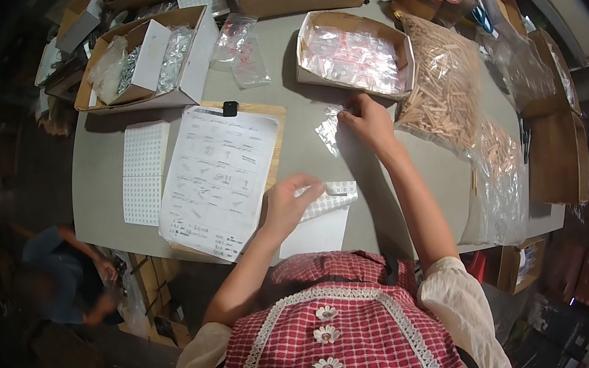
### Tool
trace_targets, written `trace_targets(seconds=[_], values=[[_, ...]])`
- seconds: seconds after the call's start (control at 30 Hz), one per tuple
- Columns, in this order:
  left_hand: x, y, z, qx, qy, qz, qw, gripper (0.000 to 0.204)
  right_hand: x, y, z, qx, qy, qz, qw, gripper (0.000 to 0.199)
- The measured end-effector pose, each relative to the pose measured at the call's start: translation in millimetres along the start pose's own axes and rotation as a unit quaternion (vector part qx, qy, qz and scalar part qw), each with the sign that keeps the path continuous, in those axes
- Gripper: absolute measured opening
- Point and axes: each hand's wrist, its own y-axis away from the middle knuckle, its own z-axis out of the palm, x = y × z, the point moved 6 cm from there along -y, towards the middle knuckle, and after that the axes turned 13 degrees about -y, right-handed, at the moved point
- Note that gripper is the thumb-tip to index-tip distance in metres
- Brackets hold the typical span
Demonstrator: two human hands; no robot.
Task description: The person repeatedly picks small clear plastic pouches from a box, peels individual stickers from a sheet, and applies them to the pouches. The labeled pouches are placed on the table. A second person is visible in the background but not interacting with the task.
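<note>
Left to right: label sheets [144, 170] and a clipboard [220, 175] lie on the table [101, 162]. My left hand [291, 204] pinches the curled edge of a sticker sheet [327, 201], fingers closed on it. My right hand [372, 122] presses its fingertips on a small clear bag [329, 128], just below the tray [356, 56] of filled bags. Judging by that stock, many bags are done; this one seems still unlabelled. Bagged wooden pegs [445, 85] lie far right.

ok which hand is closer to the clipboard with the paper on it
Left. The left hand sits right beside the clipboard, at its right edge, resting on a sticker sheet. The right hand is farther off to the right, on a small clear bag.
</note>
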Motion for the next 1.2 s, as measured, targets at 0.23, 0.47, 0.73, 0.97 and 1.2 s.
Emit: trace_targets(seconds=[0.23,0.47,0.73,0.97,1.2], values=[[3.0,-1.1,-0.3,-0.021,-0.005,-0.01,1.0,0.023,-5.4,17.1,-20.9,0.018,-0.372,0.025,0.928,0.017],[8.2,0.9,-3.6,0.019,0.006,-0.002,1.0,0.024,-14.1,0.0,-80.2,0.106,-0.469,0.063,0.874,0.026],[19.5,13.1,-21.7,0.066,0.002,0.005,0.998,0.024,-65.9,97.6,-31.4,-0.245,-0.168,-0.054,0.953,0.039],[13.0,9.1,-16.4,0.012,0.052,-0.004,0.999,0.022,-72.1,130.7,-17.9,-0.223,-0.127,-0.076,0.963,0.019],[-8.0,2.7,-2.6,-0.099,0.205,-0.101,0.969,0.019,-91.0,148.5,-26.3,-0.172,-0.038,-0.254,0.951,0.018]])
